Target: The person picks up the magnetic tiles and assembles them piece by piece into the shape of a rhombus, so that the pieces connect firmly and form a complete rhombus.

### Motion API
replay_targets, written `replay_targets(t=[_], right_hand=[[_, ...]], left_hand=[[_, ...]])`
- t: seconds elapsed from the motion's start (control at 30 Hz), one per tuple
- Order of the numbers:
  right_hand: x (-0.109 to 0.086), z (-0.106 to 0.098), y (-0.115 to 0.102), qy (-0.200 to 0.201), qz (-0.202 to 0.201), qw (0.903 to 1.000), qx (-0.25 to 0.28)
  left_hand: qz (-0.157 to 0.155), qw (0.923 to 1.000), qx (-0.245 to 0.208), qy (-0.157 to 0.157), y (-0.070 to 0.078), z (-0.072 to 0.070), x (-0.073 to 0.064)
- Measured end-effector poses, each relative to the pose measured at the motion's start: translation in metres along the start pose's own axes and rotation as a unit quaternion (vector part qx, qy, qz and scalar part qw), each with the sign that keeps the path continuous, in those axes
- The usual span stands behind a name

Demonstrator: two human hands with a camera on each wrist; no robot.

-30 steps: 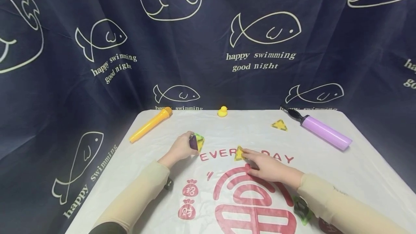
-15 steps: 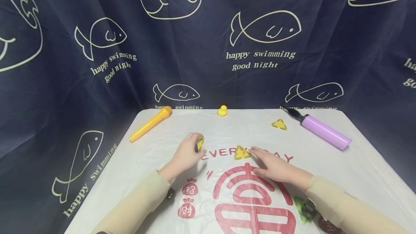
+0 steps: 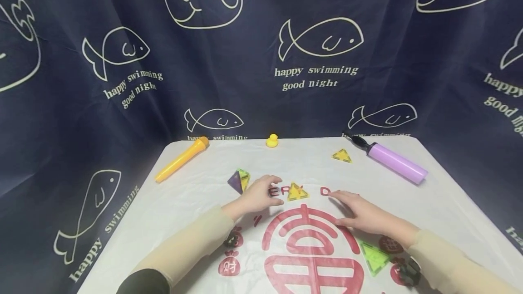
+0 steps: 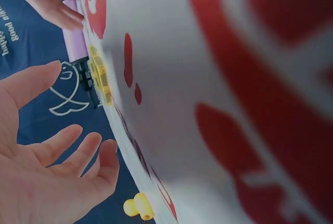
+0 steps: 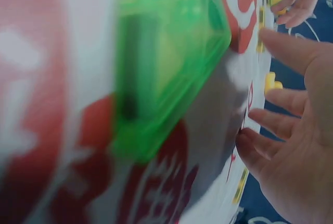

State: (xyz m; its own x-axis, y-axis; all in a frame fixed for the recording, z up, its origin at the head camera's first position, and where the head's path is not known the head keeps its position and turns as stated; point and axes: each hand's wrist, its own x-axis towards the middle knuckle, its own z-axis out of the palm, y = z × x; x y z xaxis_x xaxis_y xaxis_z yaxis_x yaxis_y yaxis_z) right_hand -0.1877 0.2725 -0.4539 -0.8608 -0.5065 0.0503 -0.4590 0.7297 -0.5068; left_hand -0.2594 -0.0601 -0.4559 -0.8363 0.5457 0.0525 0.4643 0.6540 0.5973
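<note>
Fingers apart and loosely bent, my left hand (image 3: 257, 195) hovers just left of a yellow triangular magnetic tile (image 3: 298, 192) lying on the printed tablecloth; nothing is in its grasp. Behind that hand's wrist stands a small pyramid of purple, green and yellow triangular tiles (image 3: 238, 181). My right hand (image 3: 365, 211) is relaxed above the cloth, to the right of the yellow tile and apart from it, holding nothing. Beneath the right forearm lies a green triangular tile (image 3: 374, 257), large and blurred in the right wrist view. A further yellow triangular tile (image 3: 342, 155) lies toward the back right.
An orange toy microphone (image 3: 181, 160) lies at the back left of the table. A small yellow rubber duck (image 3: 272, 140) sits at the back edge. At the back right is a purple hand pump (image 3: 396, 162) with a black handle. A dark blue curtain (image 3: 245, 67) hangs behind.
My left hand has left the tile pyramid and moved right, toward the middle yellow tile. My right hand, earlier at that tile, has drawn away to the right. The head view has shifted slightly.
</note>
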Motion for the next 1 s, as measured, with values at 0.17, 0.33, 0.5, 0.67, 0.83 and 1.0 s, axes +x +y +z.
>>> replay_targets(t=[0.17, 0.33, 0.5, 0.67, 0.83, 1.0], right_hand=[[-0.019, -0.007, 0.006, -0.008, -0.024, 0.9996, 0.009], [-0.043, -0.01, 0.012, 0.008, -0.053, 0.9984, -0.016], [-0.064, -0.011, 0.018, 0.021, -0.056, 0.998, -0.02], [-0.082, -0.009, 0.022, 0.032, -0.062, 0.9974, -0.019], [-0.096, -0.006, 0.026, 0.028, -0.052, 0.9983, -0.003], [-0.104, -0.001, 0.029, 0.013, -0.048, 0.9964, 0.068]], left_hand=[[0.002, 0.9993, 0.029, -0.023, 0.0, 0.005, 0.01], [0.013, 0.9971, 0.058, -0.047, 0.004, 0.008, 0.016], [0.027, 0.9934, 0.087, -0.07, 0.011, 0.008, 0.016], [0.063, 0.9842, 0.129, -0.104, 0.017, 0.009, 0.011], [0.086, 0.9722, 0.169, -0.138, 0.021, 0.008, 0.003], [0.101, 0.9694, 0.17, -0.146, 0.019, 0.013, -0.001]])
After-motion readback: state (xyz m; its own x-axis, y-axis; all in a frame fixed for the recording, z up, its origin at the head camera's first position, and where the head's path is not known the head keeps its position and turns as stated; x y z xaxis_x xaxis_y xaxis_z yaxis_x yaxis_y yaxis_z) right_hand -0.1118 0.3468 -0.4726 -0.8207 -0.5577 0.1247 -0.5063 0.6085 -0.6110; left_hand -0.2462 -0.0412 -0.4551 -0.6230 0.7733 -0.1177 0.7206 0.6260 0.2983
